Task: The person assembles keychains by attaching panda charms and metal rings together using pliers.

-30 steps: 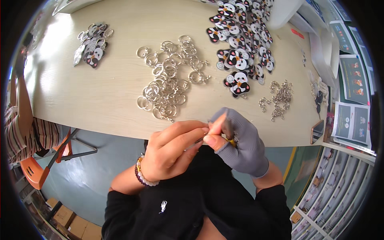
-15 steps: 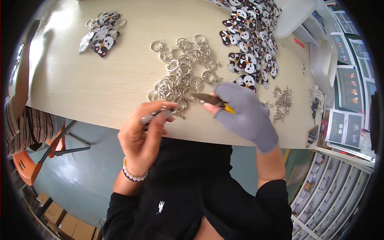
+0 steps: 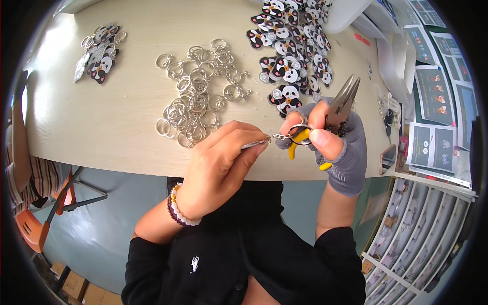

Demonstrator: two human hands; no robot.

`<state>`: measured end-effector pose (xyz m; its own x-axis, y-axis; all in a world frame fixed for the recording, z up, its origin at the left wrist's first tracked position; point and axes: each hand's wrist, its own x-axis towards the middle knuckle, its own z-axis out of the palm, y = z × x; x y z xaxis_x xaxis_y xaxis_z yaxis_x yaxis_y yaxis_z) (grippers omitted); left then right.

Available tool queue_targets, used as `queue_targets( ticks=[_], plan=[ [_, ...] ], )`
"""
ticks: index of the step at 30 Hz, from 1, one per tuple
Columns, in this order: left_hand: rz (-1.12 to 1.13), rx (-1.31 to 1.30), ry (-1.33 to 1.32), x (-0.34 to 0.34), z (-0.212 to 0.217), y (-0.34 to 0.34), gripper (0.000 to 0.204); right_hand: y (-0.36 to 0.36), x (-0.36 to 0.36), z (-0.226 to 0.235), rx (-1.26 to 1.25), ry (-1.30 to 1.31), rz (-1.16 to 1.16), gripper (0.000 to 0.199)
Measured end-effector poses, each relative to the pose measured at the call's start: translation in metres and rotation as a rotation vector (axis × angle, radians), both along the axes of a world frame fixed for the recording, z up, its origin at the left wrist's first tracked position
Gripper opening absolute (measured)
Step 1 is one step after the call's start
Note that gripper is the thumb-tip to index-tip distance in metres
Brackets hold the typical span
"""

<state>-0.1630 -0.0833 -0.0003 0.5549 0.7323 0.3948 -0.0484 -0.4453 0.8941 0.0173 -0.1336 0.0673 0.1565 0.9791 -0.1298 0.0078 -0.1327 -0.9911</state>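
Observation:
Pinched in my bare left hand (image 3: 216,165) is a thin, flat silver-edged piece (image 3: 252,144), seen edge-on, so its face is hidden. A small metal ring shows at its tip. My right hand (image 3: 351,147) wears a grey glove with bare fingertips. Its thumb and finger grip a key ring (image 3: 301,126), whose short chain (image 3: 281,136) reaches the tip of the flat piece; whether they are linked I cannot tell. Yellow-handled pliers (image 3: 341,104) rest in the same hand, jaws pointing up and away. Beyond my hands lies a pile of key rings (image 3: 190,94).
Panda-shaped charms (image 3: 287,68) are heaped at the far right. A smaller group of panda charms with rings (image 3: 101,63) lies far left. A phone (image 3: 388,159) sits at the table's right edge. Another person's striped clothing (image 3: 46,175) shows at the left.
My right hand has taken hold of a key ring with its chain, and the pliers have swung to point away. My left hand has moved right, toward it. The whole view has shifted slightly.

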Motion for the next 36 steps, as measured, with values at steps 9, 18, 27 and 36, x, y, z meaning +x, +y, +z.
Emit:
queue_targets(
  ticks=[9, 18, 27, 36],
  plan=[
    [-0.003, 0.018, 0.024, 0.004, 0.000, 0.002, 0.013, -0.001, 0.002, 0.004, -0.034, 0.012, 0.031, 0.023],
    [-0.036, -0.069, 0.008, 0.003, 0.000, 0.000, 0.012, -0.005, 0.010, 0.004, -0.065, 0.017, 0.124, 0.015],
    [0.021, -0.121, -0.070, 0.001, -0.001, -0.002, 0.015, -0.018, 0.021, -0.010, -0.013, 0.139, 0.084, 0.016],
    [0.208, 0.262, -0.083, 0.005, -0.002, 0.001, 0.030, -0.047, -0.010, -0.025, -0.056, 0.594, 0.044, 0.065]
  ],
)
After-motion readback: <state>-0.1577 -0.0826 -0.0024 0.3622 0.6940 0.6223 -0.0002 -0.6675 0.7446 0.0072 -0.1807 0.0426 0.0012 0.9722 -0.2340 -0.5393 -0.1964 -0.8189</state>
